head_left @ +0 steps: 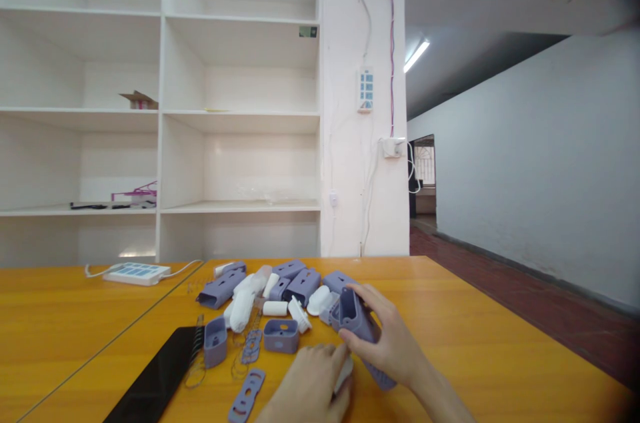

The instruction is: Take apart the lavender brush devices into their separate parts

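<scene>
My right hand [393,336] is wrapped around a long grey-purple plastic housing [357,319], its hollow end facing up and toward me. Close beside it, my left hand [313,383] is closed on a small white plastic piece [344,373], mostly hidden by the fingers. Just behind the hands lie a white oval cap [319,301] and another grey-purple housing [337,281]. To the left of them stand a short open purple box [281,336] and a white cap with a stepped rim [299,314].
More purple housings [223,288], white parts [243,306], wire springs [197,349] and flat slotted purple plates [247,397] lie to the left. A black flat panel [155,376] lies near the front. A white power strip [136,273] sits at the back, before white shelves [240,113].
</scene>
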The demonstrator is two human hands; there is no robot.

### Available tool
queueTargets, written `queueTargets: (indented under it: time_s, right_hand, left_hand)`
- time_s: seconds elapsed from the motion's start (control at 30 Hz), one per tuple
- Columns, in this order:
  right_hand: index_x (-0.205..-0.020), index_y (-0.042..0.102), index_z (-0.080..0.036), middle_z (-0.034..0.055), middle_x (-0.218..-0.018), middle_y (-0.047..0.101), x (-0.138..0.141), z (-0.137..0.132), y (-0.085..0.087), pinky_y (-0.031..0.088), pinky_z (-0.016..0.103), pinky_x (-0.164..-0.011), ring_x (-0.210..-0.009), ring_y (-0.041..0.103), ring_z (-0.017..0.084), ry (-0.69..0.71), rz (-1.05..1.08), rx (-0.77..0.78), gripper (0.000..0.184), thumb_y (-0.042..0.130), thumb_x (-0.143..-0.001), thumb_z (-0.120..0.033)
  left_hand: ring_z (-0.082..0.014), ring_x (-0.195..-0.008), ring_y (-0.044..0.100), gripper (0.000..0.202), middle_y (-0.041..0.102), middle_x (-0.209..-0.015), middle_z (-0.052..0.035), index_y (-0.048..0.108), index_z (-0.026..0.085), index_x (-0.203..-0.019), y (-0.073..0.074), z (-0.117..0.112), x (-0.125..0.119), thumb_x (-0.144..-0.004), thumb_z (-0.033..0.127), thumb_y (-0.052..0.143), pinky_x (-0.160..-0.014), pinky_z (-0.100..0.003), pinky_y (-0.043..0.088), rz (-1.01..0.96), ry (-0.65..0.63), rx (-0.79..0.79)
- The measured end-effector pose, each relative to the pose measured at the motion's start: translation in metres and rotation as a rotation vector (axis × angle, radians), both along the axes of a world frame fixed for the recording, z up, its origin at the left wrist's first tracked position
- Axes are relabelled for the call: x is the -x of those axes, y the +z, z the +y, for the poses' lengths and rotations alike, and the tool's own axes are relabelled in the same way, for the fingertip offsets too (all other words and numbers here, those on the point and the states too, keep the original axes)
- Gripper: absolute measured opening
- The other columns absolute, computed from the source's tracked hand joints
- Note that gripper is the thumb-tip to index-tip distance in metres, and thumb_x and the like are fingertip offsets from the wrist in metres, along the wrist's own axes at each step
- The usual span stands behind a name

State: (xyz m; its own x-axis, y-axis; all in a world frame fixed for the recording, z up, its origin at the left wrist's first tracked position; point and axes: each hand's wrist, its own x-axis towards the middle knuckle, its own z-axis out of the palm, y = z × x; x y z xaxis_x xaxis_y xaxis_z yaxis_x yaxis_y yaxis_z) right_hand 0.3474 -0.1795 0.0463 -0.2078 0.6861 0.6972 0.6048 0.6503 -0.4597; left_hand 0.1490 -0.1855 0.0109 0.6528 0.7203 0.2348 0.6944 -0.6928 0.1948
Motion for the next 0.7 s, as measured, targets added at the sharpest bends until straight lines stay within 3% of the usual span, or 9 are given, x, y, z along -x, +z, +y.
queueTargets:
  time_s: [0.1,0.2,0.3,0.4,0.47,0.6,0.7]
  right_hand:
    - [-0.140,0.056,-0.023,0.0140,-0.143,0.059,-0.001,0.001,0.000,0.044,0.050,-0.113,-0.133,0.055,0.034,-0.004,-0.016,0.009,0.068,0.077,-0.079,-0.043]
    - [-0.141,0.054,-0.023,0.0139,-0.144,0.058,0.002,0.000,-0.002,0.042,0.049,-0.115,-0.135,0.053,0.033,0.012,-0.034,0.026,0.069,0.077,-0.079,-0.043]
    - [-0.139,0.055,-0.024,0.0130,-0.143,0.059,0.007,-0.001,-0.005,0.044,0.046,-0.113,-0.133,0.054,0.033,0.039,-0.060,0.028,0.069,0.079,-0.077,-0.042]
    - [-0.138,0.055,-0.024,0.0132,-0.139,0.059,0.013,-0.003,-0.006,0.048,0.044,-0.108,-0.126,0.059,0.033,0.053,-0.092,0.034,0.073,0.082,-0.072,-0.041]
    - [-0.138,0.055,-0.023,0.0125,-0.135,0.060,0.016,-0.004,-0.006,0.049,0.043,-0.105,-0.122,0.060,0.032,0.049,-0.110,0.034,0.076,0.084,-0.069,-0.040]
    - [-0.137,0.055,-0.025,0.0094,-0.129,0.062,0.022,-0.004,-0.006,0.051,0.040,-0.101,-0.117,0.062,0.029,0.025,-0.139,0.030,0.076,0.084,-0.067,-0.035]
    - [-0.139,0.054,-0.025,0.0097,-0.133,0.060,0.023,-0.003,-0.008,0.049,0.041,-0.104,-0.121,0.060,0.030,0.003,-0.159,0.034,0.078,0.084,-0.067,-0.035]
  left_hand:
    - [-0.0335,-0.110,0.068,0.040,0.070,-0.124,-0.0171,0.049,0.020,-0.135,-0.002,0.001,0.005,-0.097,0.033,0.039,-0.092,-0.043,0.051,-0.178,0.095,0.010]
    - [-0.0296,-0.115,0.066,0.041,0.068,-0.126,-0.0161,0.041,0.021,-0.138,-0.003,0.006,0.007,-0.101,0.038,0.035,-0.096,-0.040,0.048,-0.527,0.214,0.050]
    - [-0.0218,-0.087,0.067,0.037,0.071,-0.095,-0.0059,0.049,0.023,-0.120,0.001,0.014,0.007,-0.101,0.052,0.037,-0.077,-0.031,0.050,-0.949,0.276,0.214]
    - [-0.0118,-0.051,0.048,0.046,0.057,-0.069,0.0057,0.050,0.024,-0.112,0.007,0.017,0.007,-0.092,0.065,0.048,-0.047,-0.020,0.032,-1.242,0.200,0.461]
    - [-0.0087,-0.046,0.038,0.051,0.053,-0.066,0.0078,0.050,0.025,-0.113,0.011,0.015,0.006,-0.087,0.069,0.054,-0.043,-0.018,0.022,-1.325,0.134,0.556]
    - [-0.0119,-0.064,0.052,0.047,0.063,-0.081,0.0029,0.054,0.026,-0.109,0.013,0.007,0.004,-0.086,0.066,0.061,-0.056,-0.019,0.037,-1.355,0.137,0.496]
    - [-0.0135,-0.068,0.054,0.047,0.065,-0.087,0.0003,0.059,0.024,-0.102,0.010,0.008,0.002,-0.085,0.068,0.061,-0.060,-0.022,0.040,-1.340,0.159,0.450]
